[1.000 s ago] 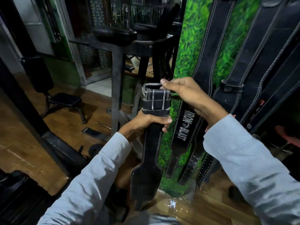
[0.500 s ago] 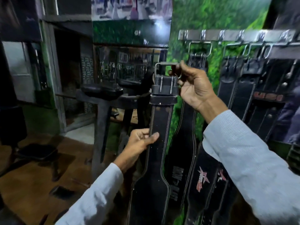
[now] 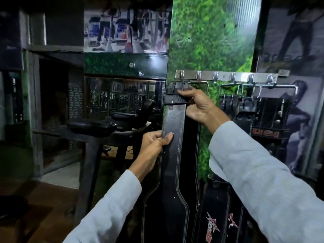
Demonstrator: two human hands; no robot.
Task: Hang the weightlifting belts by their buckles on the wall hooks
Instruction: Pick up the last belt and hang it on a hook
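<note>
A black leather weightlifting belt (image 3: 172,155) with white stitching hangs straight down in front of me. My right hand (image 3: 198,104) grips its top end, holding the metal buckle (image 3: 180,85) up against the leftmost hook (image 3: 182,75) of a steel hook rail (image 3: 226,76). Whether the buckle rests on the hook I cannot tell. My left hand (image 3: 156,142) pinches the belt's left edge lower down. Several other black belts (image 3: 249,109) hang by their buckles from the hooks to the right.
The rail is screwed to a green leafy wall panel (image 3: 210,41). Left of it stand a mirror (image 3: 122,95) and a black padded gym machine (image 3: 98,127). More belts (image 3: 215,221) with red star logos hang low between my arms. Wooden floor lies at the bottom left.
The belt has gone up and to the right, from in front of the mirror to the rail's leftmost hook. My left hand has shifted from loose contact to pinching the belt's edge.
</note>
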